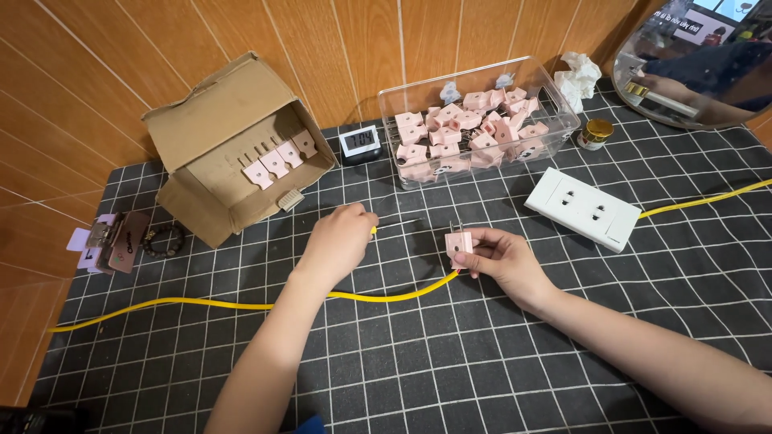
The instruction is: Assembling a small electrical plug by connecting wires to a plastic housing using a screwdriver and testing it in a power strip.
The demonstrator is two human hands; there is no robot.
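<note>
Pink plug point(459, 243), a small blocky two-pin piece, sat pinched between the fingers and thumb of the right hand point(500, 259) just above the black gridded cloth point(418, 362), near the middle of the table. It was held with its two thin metal prongs pointing up and away, apparently so that its face stayed turned toward the tool. A yellow cable point(241, 305) ran out of its lower edge and trailed leftward across the cloth, under the left forearm. The left hand point(342, 241) was closed around a slim screwdriver point(396, 224) with a yellow handle, whose thin shaft pointed at the plug but stopped a little short of it. The plug looked matte and pale, with squared corners, matching the pile of similar pink plugs in the clear plastic bin point(563, 108) behind. A few more lay in the open cardboard box point(217, 112) to the left. Between box and bin stood a small digital clock point(359, 142), and to the right lay a white socket strip point(583, 207) with its own yellow lead.
</note>
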